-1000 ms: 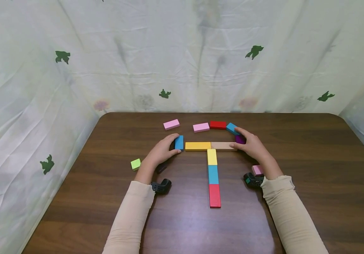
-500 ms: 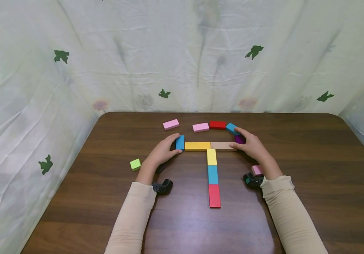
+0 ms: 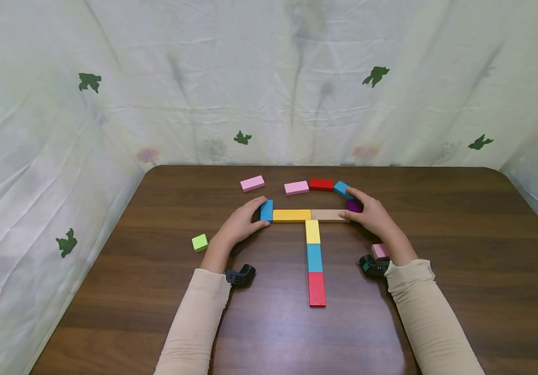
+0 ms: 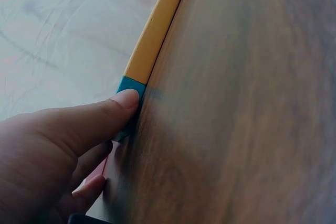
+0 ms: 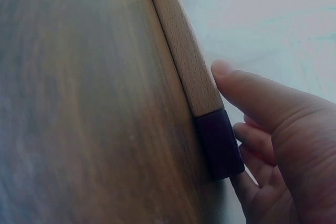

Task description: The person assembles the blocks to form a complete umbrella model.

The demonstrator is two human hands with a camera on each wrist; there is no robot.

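My left hand (image 3: 238, 226) pinches a blue wooden block (image 3: 266, 211) by its two ends, thumb on the near end. That block stands crosswise against the left end of a long yellow block (image 3: 292, 216). In line with the yellow one lies a plain wood block (image 3: 328, 215). At its right end a purple block (image 5: 219, 142) is partly covered by my right hand (image 3: 375, 220). The right thumb touches the plain block, and a forefinger reaches a slanted blue block (image 3: 341, 188). Other right fingers lie behind the purple block in the right wrist view.
A column of yellow (image 3: 313, 232), light blue (image 3: 314, 258) and red (image 3: 317, 289) blocks runs toward me. Behind sit another red block (image 3: 321, 184) and two pink blocks (image 3: 296, 188). A green block (image 3: 200, 242) and a third pink block (image 3: 379, 251) lie beside my wrists.
My left hand has slid the blue block slightly right, closing the gap to the yellow block. During the last half second almost nothing moves. The right hand stays in place.
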